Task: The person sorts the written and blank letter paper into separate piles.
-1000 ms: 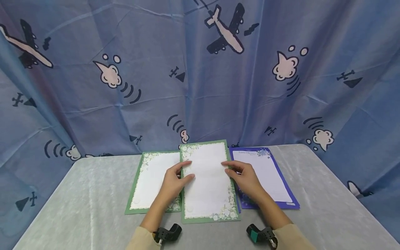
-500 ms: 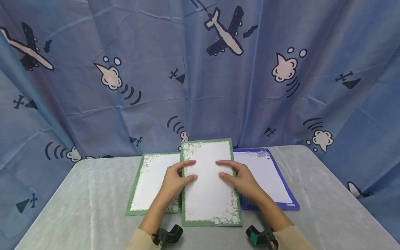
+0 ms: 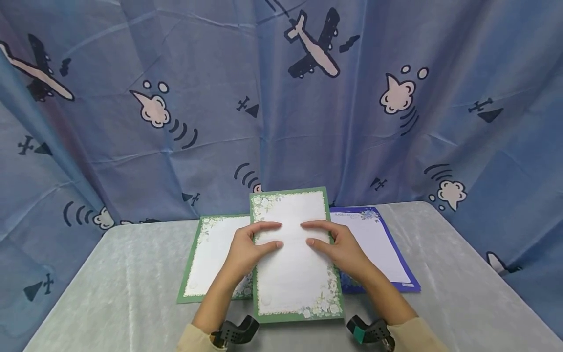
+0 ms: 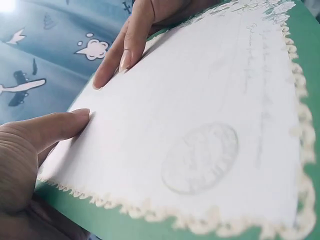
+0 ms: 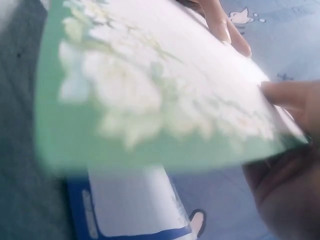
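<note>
Between both hands is a green-bordered sheet of letter paper (image 3: 292,274) with white flowers and a lace-like edge. My left hand (image 3: 246,249) grips its left edge, thumb and index finger on the white face. My right hand (image 3: 345,247) grips the opposite edge in the same way. In the left wrist view, the thumb (image 4: 60,129) presses on the paper's face, and part of that hand lies under the edge. The right wrist view shows the paper raised, with a blue-bordered sheet (image 5: 130,205) lower down behind it.
A second green-bordered sheet (image 3: 215,254) lies on the table at the left, partly covered by the held one. The blue-bordered sheet lies at the right. A grey cloth (image 3: 110,293) covers the table, and a blue airplane-print curtain (image 3: 211,58) hangs behind.
Both hands have moved inward over the paper's face. The paper's top edge has risen in view, and its bottom edge has come slightly nearer. The sheets on the table stay put.
</note>
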The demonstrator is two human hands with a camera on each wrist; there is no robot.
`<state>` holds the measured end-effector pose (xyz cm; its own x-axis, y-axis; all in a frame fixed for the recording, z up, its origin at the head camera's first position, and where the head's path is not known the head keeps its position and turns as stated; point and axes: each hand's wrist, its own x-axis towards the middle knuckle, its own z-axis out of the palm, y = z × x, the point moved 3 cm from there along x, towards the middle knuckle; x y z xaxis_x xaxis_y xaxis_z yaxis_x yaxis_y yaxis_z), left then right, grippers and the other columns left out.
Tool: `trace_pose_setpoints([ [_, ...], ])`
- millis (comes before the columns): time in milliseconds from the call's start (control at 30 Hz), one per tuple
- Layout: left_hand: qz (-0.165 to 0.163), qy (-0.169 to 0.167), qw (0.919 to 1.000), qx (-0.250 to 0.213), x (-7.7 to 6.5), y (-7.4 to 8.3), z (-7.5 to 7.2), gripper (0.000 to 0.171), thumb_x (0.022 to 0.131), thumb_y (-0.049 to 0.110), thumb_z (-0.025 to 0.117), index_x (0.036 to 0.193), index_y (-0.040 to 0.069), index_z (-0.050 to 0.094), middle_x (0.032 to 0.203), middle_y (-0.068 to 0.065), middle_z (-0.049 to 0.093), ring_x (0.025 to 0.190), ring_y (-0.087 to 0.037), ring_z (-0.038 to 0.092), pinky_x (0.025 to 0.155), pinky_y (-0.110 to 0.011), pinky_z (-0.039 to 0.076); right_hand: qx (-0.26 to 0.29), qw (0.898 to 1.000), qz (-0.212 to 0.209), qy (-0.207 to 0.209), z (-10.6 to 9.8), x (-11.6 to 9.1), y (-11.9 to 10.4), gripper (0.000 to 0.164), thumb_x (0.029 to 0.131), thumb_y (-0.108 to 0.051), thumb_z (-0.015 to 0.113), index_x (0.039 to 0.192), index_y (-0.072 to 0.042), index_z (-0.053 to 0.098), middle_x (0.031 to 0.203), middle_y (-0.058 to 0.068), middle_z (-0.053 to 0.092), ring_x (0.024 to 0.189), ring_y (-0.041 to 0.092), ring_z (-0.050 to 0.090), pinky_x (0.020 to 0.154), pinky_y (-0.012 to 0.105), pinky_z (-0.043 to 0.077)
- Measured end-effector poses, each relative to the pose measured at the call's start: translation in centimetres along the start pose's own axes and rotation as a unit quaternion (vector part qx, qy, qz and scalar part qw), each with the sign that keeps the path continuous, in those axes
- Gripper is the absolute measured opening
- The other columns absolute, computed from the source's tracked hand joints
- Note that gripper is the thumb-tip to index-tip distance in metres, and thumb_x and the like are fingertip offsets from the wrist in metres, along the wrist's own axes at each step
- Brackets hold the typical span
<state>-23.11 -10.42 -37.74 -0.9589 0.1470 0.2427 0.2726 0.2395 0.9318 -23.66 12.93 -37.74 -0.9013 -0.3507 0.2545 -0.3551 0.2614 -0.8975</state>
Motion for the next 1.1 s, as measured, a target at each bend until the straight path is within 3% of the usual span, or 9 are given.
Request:
trace_pose_setpoints([
  [267, -0.015, 0.024, 0.9995, -0.013, -0.6, 1.5, -2.0, 0.040, 0.081, 0.013, 0.085, 0.118, 0.021, 0.076, 0.129, 0.001, 0.071, 0.132, -0.017, 0.058, 0.104, -0.041, 0.052, 0.028, 0.999, 0.011, -0.015, 0.6, 0.1, -1.9, 0.039, 0.097, -0.019, 0.069, 0.135, -0.009, 0.064, 0.142, 0.018, 0.059, 0.086, 0.014, 0.073, 0.069, 0.033, 0.061],
  [333, -0.014, 0.029, 0.9993, -0.018, -0.6, 1.9, -2.8, 0.041, 0.081, 0.013, 0.085, 0.120, 0.020, 0.075, 0.133, 0.001, 0.069, 0.117, -0.012, 0.063, 0.100, -0.034, 0.053, 0.032, 0.999, 0.009, -0.014, 0.7, 0.2, -2.4, 0.040, 0.097, -0.020, 0.069, 0.135, -0.011, 0.064, 0.142, 0.019, 0.059, 0.082, 0.015, 0.074, 0.068, 0.035, 0.061],
  [400, -0.013, 0.036, 0.9991, -0.020, -0.7, 2.2, -3.7, 0.040, 0.082, 0.013, 0.084, 0.121, 0.020, 0.075, 0.103, 0.003, 0.074, 0.081, -0.006, 0.061, 0.079, -0.025, 0.054, 0.028, 1.000, 0.005, -0.010, 0.8, 0.5, -3.1, 0.039, 0.097, -0.021, 0.069, 0.135, -0.013, 0.064, 0.141, 0.016, 0.060, 0.082, 0.016, 0.074, 0.067, 0.036, 0.061],
  [467, -0.009, 0.049, 0.9985, -0.024, -0.7, 2.6, -4.6, 0.040, 0.083, 0.012, 0.083, 0.121, 0.019, 0.074, 0.071, 0.005, 0.059, 0.056, -0.007, 0.039, 0.058, -0.020, 0.043, 0.026, 1.000, -0.004, -0.006, 1.1, 1.0, -3.9, 0.038, 0.096, -0.020, 0.069, 0.134, -0.015, 0.065, 0.140, 0.016, 0.061, 0.082, 0.018, 0.074, 0.068, 0.036, 0.061],
  [567, -0.004, 0.076, 0.9966, -0.029, -0.8, 2.7, -6.2, 0.039, 0.084, 0.011, 0.082, 0.121, 0.018, 0.074, 0.055, 0.006, 0.019, 0.048, -0.010, 0.013, 0.047, -0.022, 0.022, 0.025, 1.000, -0.012, 0.002, 1.9, 2.1, -4.8, 0.037, 0.097, -0.020, 0.069, 0.133, -0.016, 0.066, 0.141, 0.014, 0.060, 0.086, 0.017, 0.073, 0.069, 0.034, 0.061],
  [667, -0.001, 0.098, 0.9944, -0.039, -0.9, 2.8, -7.3, 0.038, 0.085, 0.009, 0.081, 0.122, 0.016, 0.074, 0.054, 0.005, 0.021, 0.049, -0.010, 0.014, 0.048, -0.022, 0.022, 0.020, 1.000, -0.014, 0.019, 2.6, 3.1, -5.5, 0.035, 0.097, -0.019, 0.069, 0.131, -0.016, 0.068, 0.141, 0.011, 0.061, 0.097, 0.008, 0.068, 0.071, 0.030, 0.059],
  [733, -0.003, 0.109, 0.9931, -0.042, -1.0, 2.8, -7.9, 0.038, 0.086, 0.009, 0.080, 0.123, 0.016, 0.074, 0.054, 0.005, 0.023, 0.049, -0.009, 0.014, 0.049, -0.022, 0.022, 0.018, 0.999, -0.011, 0.029, 2.8, 3.6, -5.8, 0.033, 0.097, -0.019, 0.069, 0.130, -0.016, 0.069, 0.121, 0.014, 0.068, 0.085, 0.005, 0.061, 0.068, 0.026, 0.054],
  [900, -0.013, 0.141, 0.9886, -0.050, -1.4, 2.9, -9.7, 0.039, 0.088, 0.009, 0.078, 0.125, 0.015, 0.072, 0.055, 0.010, 0.039, 0.049, -0.005, 0.030, 0.052, -0.020, 0.034, 0.017, 0.999, -0.022, 0.037, 3.4, 4.7, -6.7, 0.031, 0.097, -0.015, 0.068, 0.128, -0.014, 0.070, 0.086, 0.011, 0.066, 0.066, 0.011, 0.050, 0.063, 0.026, 0.045],
  [1100, -0.044, 0.162, 0.9811, -0.096, -1.9, 2.8, -11.9, 0.035, 0.095, 0.012, 0.070, 0.130, 0.017, 0.069, 0.096, 0.008, 0.076, 0.084, -0.010, 0.069, 0.075, -0.023, 0.055, 0.072, 0.996, -0.023, 0.051, 5.1, 6.4, -8.2, 0.031, 0.098, -0.015, 0.067, 0.128, -0.012, 0.070, 0.121, 0.016, 0.073, 0.083, 0.011, 0.067, 0.071, 0.025, 0.054],
])
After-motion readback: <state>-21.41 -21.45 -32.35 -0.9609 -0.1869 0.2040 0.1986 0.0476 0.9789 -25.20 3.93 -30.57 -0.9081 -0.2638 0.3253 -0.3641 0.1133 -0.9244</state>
